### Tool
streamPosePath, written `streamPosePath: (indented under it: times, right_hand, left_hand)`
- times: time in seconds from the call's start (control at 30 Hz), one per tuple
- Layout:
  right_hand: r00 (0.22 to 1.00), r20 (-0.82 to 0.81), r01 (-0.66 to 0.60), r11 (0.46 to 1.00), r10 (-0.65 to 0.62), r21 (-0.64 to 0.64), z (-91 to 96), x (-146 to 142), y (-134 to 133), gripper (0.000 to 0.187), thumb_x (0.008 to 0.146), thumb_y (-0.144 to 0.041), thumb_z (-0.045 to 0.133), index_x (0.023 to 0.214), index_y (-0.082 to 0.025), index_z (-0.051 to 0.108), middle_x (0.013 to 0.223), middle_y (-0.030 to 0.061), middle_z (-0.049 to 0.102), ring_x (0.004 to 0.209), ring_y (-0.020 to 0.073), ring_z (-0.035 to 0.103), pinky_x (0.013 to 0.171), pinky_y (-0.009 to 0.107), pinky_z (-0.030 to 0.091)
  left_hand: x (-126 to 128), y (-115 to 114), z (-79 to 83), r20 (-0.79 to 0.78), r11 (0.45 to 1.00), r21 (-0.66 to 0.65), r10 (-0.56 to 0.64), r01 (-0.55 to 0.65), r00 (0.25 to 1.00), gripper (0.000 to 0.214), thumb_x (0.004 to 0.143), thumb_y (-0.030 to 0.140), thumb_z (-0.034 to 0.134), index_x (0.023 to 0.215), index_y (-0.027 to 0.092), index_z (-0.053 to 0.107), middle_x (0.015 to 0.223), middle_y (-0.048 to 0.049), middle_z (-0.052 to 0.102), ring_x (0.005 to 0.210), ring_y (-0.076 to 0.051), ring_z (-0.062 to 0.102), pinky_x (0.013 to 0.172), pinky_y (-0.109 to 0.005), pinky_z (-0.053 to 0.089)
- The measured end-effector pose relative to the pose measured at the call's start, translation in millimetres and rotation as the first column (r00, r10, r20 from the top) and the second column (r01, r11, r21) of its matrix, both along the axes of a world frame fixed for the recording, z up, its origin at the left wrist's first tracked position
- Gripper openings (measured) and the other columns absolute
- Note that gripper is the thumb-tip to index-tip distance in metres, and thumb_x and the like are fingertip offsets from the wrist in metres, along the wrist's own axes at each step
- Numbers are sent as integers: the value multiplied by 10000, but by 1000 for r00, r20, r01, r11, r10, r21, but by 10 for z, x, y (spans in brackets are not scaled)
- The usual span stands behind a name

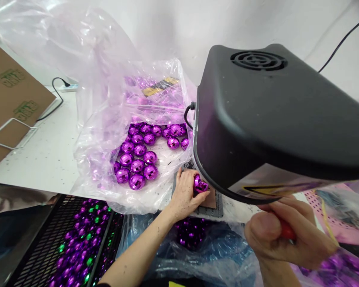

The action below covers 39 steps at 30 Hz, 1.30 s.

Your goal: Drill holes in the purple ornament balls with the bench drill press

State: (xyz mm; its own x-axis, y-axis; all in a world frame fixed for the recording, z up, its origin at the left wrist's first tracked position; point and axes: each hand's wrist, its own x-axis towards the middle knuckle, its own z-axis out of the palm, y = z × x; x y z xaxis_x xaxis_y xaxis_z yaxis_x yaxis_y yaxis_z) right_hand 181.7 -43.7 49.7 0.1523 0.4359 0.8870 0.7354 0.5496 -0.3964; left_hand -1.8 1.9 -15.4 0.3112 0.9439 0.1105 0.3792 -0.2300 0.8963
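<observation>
My left hand (186,192) is closed around a shiny purple faceted ball (200,184). It holds the ball over a brown pad (210,198) on a dark base plate (219,205), beside the lower edge of a black machine housing (275,115). My right hand (290,235) wraps round a red handle (287,230) below the housing's front; the handle is mostly covered by fingers. Left of the machine, several more purple balls (137,165) lie in an opened clear plastic bag (101,159) on the white table (56,159).
A black crate (32,239) of small purple and green balls stands below at left. Beneath the table edge sits a blue plastic-lined container (227,247). A cardboard box (12,99) is far left, a pink basket (341,215) at right. Part of another person (14,199) shows at left.
</observation>
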Motion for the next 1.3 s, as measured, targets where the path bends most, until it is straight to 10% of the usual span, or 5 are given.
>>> streamPosePath:
  times: [0.2, 1.3]
  right_hand:
    - [975, 119, 153, 959, -186, 240, -36, 39, 111, 204, 883, -303, 645, 775, -130, 650, 682, 45, 557, 697, 116, 554, 630, 270, 479]
    - [1000, 16, 10, 992, -12, 123, -270, 52, 82, 114, 825, -203, 660, 917, -138, 651, 777, 51, 563, 802, 134, 565, 687, 276, 500]
  left_hand:
    - [5, -1, -7, -8, 999, 38, 8, -7, 1000, 411, 868, 376, 720, 1234, 268, 566, 1206, -106, 668, 1243, -328, 593, 1238, -630, 305]
    - [-5, 12, 30, -81, 999, 48, -10, 14, 997, 407, 890, 460, 666, 1242, 267, 596, 1180, -96, 689, 1225, -307, 610, 1239, -559, 317]
